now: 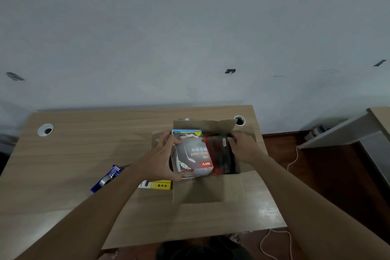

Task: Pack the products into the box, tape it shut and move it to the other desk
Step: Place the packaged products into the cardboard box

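Observation:
An open cardboard box (211, 188) stands on the wooden desk (84, 150) with its flaps spread out. My left hand (163, 158) grips a white USB desk light package (193, 154) by its left side, over the box opening. A dark red and black package (221, 154) lies inside the box to its right. My right hand (242, 148) holds that dark package at its far right corner. A yellow product box (158, 184) lies on the desk beside the box's left wall. A blue tape dispenser (106, 178) sits farther left, partly behind my left forearm.
Two round cable holes (45, 130) (239, 120) are set into the desk near the grey wall. A second desk (348, 129) stands to the right across a strip of dark red floor, where a white cable (292, 160) trails.

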Demonstrator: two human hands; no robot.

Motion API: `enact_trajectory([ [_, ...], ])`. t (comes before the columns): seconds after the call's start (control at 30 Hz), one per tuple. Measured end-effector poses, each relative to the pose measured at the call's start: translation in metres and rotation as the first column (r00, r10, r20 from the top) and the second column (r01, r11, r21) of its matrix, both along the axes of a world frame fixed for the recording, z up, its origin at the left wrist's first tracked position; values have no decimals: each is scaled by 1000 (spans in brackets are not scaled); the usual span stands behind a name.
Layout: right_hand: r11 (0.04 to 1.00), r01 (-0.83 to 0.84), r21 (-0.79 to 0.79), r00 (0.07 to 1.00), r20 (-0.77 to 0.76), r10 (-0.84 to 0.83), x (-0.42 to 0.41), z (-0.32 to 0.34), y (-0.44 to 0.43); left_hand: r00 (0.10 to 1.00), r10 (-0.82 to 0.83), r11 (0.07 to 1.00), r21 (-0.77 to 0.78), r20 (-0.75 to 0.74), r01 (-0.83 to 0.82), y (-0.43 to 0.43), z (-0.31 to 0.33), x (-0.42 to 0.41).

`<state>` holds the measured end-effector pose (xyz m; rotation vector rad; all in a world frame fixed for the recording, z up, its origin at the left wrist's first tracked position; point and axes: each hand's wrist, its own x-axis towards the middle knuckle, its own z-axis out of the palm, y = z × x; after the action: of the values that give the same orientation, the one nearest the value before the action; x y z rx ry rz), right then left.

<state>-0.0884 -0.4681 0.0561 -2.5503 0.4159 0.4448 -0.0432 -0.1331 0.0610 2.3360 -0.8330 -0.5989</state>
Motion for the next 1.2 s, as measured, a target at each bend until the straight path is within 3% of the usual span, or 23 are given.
enact_trajectory([
  [0.17,997,18,-80,998,55,-14,-2,-1,-9,1000,17,1000,-8,-26,-17,-4,-3,1],
  [0.33,988,-25,-150,1000,7,26,-13,21,-11,1000,23,1000,-8,-12,-23,-6,-6,1],
  [0.57,999,14,-29,999,-51,-15,-25,10,-20,999,-4,1000,19,48,3,-13,-1,10],
  [1.07,999,-26,-27,989,-144,21,-28,5,-20,987,43,997,-65,158,-33,-27,4,27],
  [1.2,1000,-27,-15,990,-138,24,-29,4,-23,992,5,1000,-5,126,-5,-30,4,29],
])
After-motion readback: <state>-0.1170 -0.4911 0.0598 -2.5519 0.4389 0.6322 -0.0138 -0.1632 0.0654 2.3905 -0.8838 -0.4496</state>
